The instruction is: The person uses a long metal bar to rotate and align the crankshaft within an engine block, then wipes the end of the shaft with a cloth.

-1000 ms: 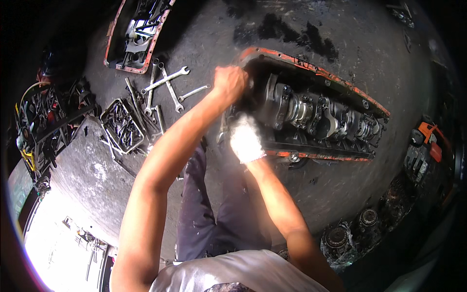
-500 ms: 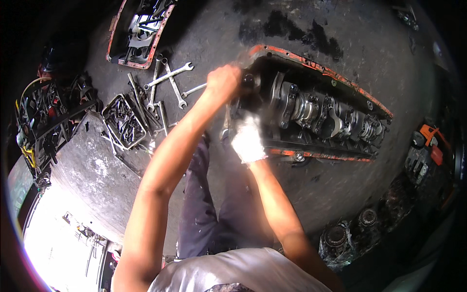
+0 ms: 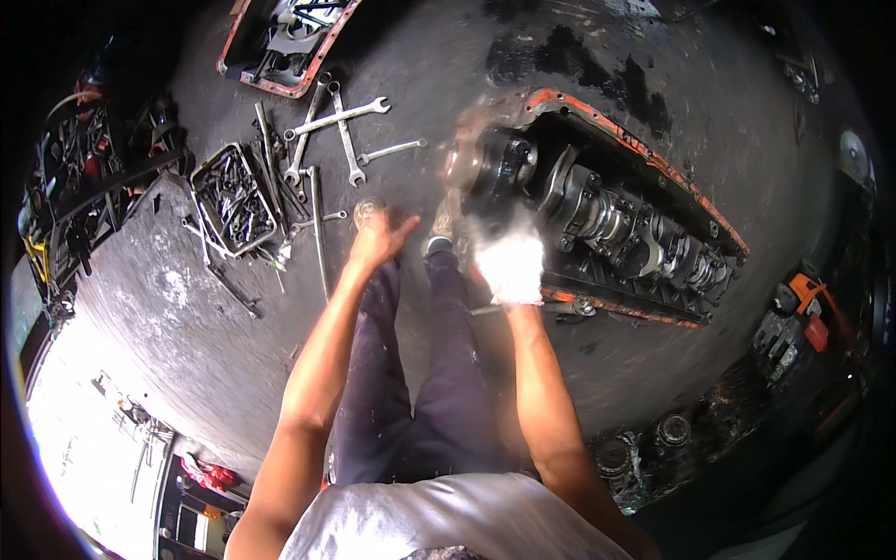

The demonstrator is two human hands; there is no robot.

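Observation:
A long engine block (image 3: 644, 149) with an orange-red rim lies on the dark floor to the right. Its crankshaft (image 3: 611, 219) runs exposed along the middle. My right hand (image 3: 511, 269), in a white glove, is over the near left corner of the block. Blur and glare smear its fingers, so I cannot tell what it grips, if anything. Bare and apart from the block, my left hand (image 3: 378, 241) hovers above my shoes with its thumb stretched out to the right. No object shows in it.
Several spanners (image 3: 345, 131) lie on the floor at upper left, beside a metal tray (image 3: 266, 210) of small parts. Another orange-rimmed engine part (image 3: 289, 89) lies beyond them. Tangled parts (image 3: 93, 177) crowd the far left. An orange-and-grey item (image 3: 803, 299) lies at right.
My left hand has come off the block's left end and moved down and left. The gloved right hand has shifted slightly right. The view has moved a little.

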